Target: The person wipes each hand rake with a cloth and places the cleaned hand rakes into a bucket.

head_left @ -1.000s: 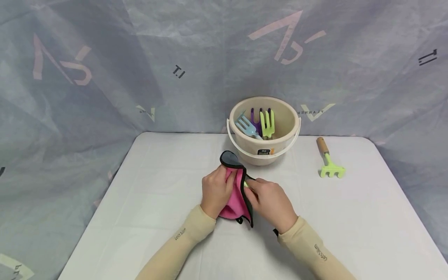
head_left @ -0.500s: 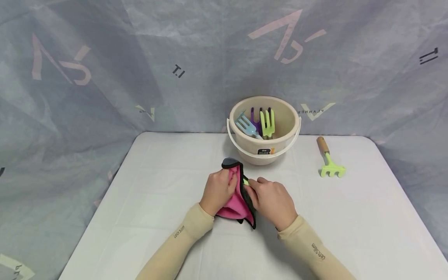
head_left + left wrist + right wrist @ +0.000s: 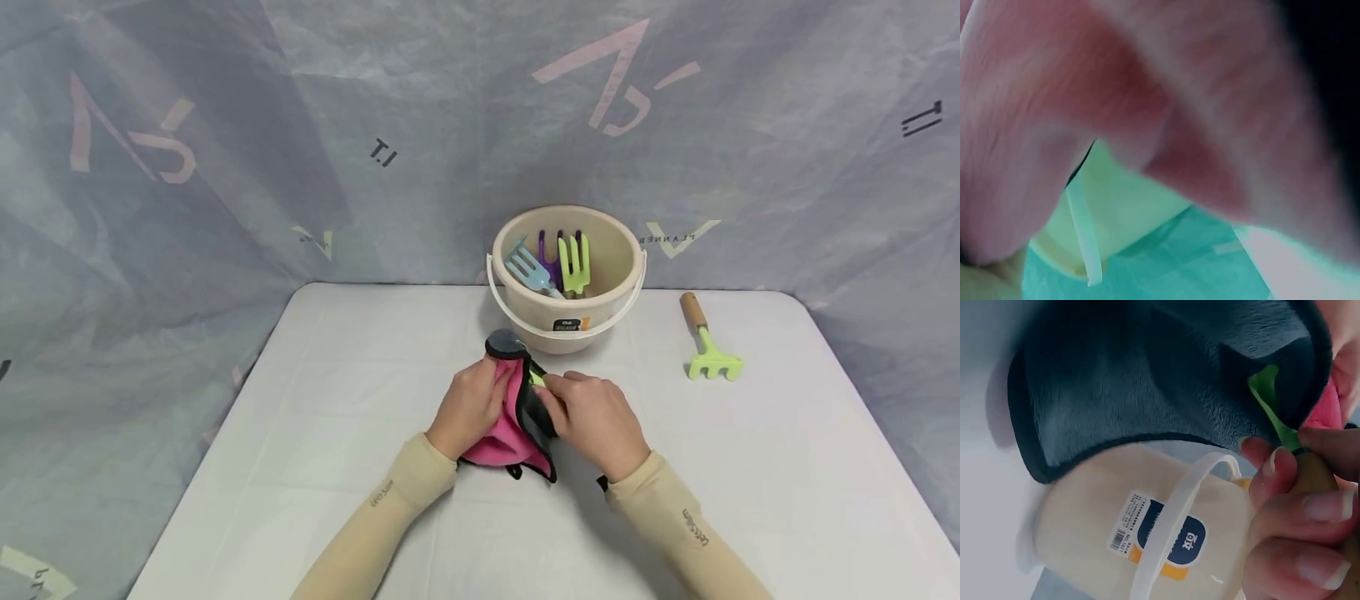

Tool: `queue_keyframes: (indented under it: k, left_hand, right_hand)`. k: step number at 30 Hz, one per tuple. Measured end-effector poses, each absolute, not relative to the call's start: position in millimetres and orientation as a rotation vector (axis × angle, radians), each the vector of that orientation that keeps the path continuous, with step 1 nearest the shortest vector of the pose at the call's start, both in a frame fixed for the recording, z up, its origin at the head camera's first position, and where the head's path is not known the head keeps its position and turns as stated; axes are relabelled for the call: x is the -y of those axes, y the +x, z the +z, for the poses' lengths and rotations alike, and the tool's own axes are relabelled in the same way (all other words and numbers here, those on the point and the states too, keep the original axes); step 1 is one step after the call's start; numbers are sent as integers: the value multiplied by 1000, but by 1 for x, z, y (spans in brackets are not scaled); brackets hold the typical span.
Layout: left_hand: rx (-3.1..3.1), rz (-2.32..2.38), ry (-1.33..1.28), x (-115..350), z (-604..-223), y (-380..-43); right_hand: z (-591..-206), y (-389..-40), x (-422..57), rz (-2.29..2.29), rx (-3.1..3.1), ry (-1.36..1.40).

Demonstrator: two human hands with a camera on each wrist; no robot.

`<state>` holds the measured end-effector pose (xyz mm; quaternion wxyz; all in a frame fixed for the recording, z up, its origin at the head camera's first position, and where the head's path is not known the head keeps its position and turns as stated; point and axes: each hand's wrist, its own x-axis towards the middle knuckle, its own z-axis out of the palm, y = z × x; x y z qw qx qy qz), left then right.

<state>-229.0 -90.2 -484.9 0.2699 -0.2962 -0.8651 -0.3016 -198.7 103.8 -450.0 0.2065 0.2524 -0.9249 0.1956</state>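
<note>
My left hand (image 3: 472,404) grips a two-sided cloth, pink (image 3: 506,437) on one face and dark grey on the other, with black edging. The cloth is folded around the green head of a small garden tool (image 3: 1266,400), so its exact kind is hidden. Its wooden handle (image 3: 1313,475) lies in the curled fingers of my right hand (image 3: 596,421). In the right wrist view the grey side of the cloth (image 3: 1097,400) hangs beside the tool's green neck. The left wrist view is mostly filled by the left hand (image 3: 1041,112), blurred.
Behind the hands stands a cream bucket (image 3: 517,308) with a white handle. Inside it are a light blue fork (image 3: 531,271), a purple fork (image 3: 551,265) and a green fork (image 3: 574,265). A green hand rake (image 3: 712,362) with a wooden handle lies right on the white table (image 3: 337,358).
Both hands, with the cloth and the tool, have shifted slightly to the right. More of the grey side and of the green metal shows now. Bucket and rake stay put.
</note>
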Motion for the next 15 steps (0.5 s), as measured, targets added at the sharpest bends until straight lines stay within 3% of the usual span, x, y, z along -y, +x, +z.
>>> queue_keyframes:
  k: [9, 15]
  left_hand:
    - [2109, -999, -573, 78, -498, -223]
    - [2109, -1050, -605, 78, -499, -225]
  right_hand:
    - [-441, -201, -113, 668, 2572, 661]
    - [-440, -200, -111, 688, 2586, 651]
